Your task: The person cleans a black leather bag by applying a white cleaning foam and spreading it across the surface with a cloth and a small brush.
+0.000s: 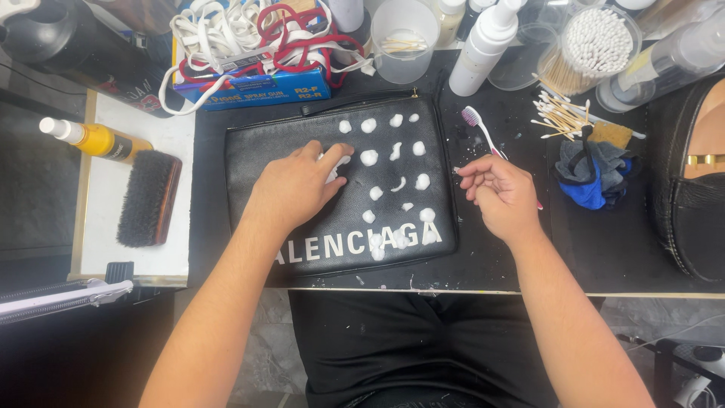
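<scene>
a flat black leather pouch (302,143) lies at the centre of the dark work table (604,257), zipper edge on the far side, white lettering along its near edge. white foam dabs (368,157) sit in rows across its right half.

the left hand (296,187) rests palm down on the pouch, fingers loosely together, fingertips pressed into a foam dab; it grips nothing. the right hand (500,193) sits just right of the pouch on the table, fingers curled inward around the handle of a toothbrush (476,125), whose bristled head points to the far side. the handle is mostly hidden by the hand.

containers, far edge, left to right:
- blue cardboard box (260,87), topped with a tangle of white and red laces (249,34).
- clear plastic cup (405,41), holding a few thin sticks near the rim.
- white spray bottle (483,45), upright; contents not visible.
- round clear tub (596,41), packed with cotton swabs standing on end.

loose cotton swabs (563,117) lie near the tub. a blue and grey cloth (590,177) lies right of the right hand.

on the white board to the left: a yellow spray bottle (94,138) lying on its side, and a dark bristle brush (149,198) near it.
</scene>
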